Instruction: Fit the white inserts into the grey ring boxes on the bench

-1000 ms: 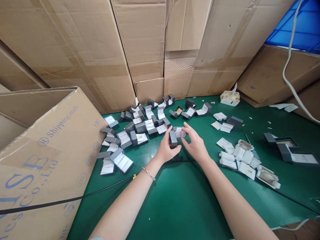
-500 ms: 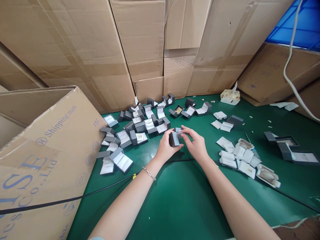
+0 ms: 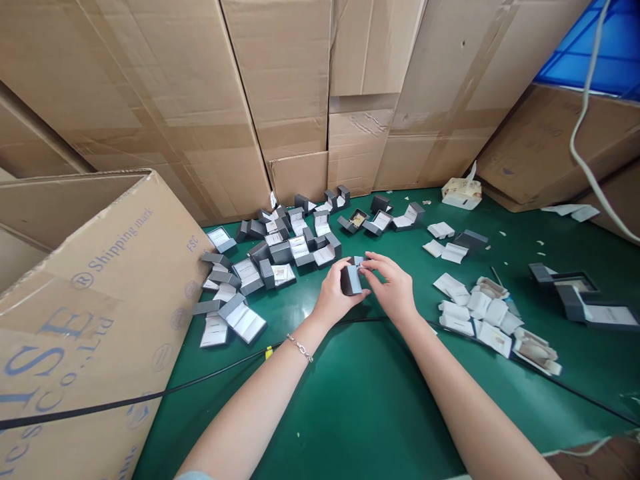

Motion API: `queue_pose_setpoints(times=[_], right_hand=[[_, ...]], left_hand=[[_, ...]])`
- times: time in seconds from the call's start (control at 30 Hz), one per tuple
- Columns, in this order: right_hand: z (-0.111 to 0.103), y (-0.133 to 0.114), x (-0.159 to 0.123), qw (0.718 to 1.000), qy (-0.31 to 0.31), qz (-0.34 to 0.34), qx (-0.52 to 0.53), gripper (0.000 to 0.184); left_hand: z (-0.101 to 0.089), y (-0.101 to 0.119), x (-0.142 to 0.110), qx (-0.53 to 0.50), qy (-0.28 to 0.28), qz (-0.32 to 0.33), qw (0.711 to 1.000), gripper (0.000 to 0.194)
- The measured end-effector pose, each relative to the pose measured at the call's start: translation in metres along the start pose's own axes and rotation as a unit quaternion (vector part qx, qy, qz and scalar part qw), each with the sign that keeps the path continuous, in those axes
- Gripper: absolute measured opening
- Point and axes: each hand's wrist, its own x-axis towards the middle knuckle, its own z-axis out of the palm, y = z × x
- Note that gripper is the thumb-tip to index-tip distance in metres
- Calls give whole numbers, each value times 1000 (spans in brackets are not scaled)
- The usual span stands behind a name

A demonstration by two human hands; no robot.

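My left hand [image 3: 333, 295] grips a small grey hinged jewellery box [image 3: 351, 279] over the green table [image 3: 360, 400]. My right hand [image 3: 393, 283] pinches at the top of the same box, its fingertips on the pale insert inside it; the insert is mostly hidden. A bracelet sits on my left wrist. Just beyond my hands lies a heap of open grey boxes [image 3: 280, 250] with white linings.
A large cardboard carton [image 3: 85, 313] lies tilted at the left. Stacked cartons [image 3: 300, 100] wall off the back. White inserts [image 3: 480, 313] lie scattered at the right, with larger grey boxes [image 3: 575, 297] beyond. A black cable [image 3: 200, 380] crosses the table under my arms.
The pale insert, plainly visible above the box a second ago, has gone down into the box. My right fingers have closed in over it. Both hands stayed in place.
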Motion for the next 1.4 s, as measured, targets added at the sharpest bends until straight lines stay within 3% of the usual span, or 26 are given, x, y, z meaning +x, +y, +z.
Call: queue_pose_setpoints(times=[0.27, 0.63, 0.8, 0.9, 1.1, 1.23, 1.4], right_hand=[[5, 3, -5, 1000, 23, -4, -6, 19], [8, 7, -6, 1000, 9, -16, -6, 22], [5, 10, -4, 996, -79, -25, -44, 32], [4, 11, -3, 992, -117, -6, -42, 40], [4, 7, -2, 997, -62, 29, -29, 15], [4, 3, -3, 997, -24, 24, -62, 15], [1, 2, 1, 996, -60, 51, -29, 18]], left_hand=[[1, 3, -1, -19, 6, -21, 1000, 61], [4, 5, -1, -64, 16, -51, 996, 57], [3, -1, 5, -131, 22, -103, 986, 41], [-1, -2, 5, -115, 12, -108, 987, 42], [-5, 5, 2, -36, -51, -86, 994, 58], [-4, 7, 2, -20, -42, -93, 995, 62], [-2, 7, 1, -2, -31, -89, 996, 59]])
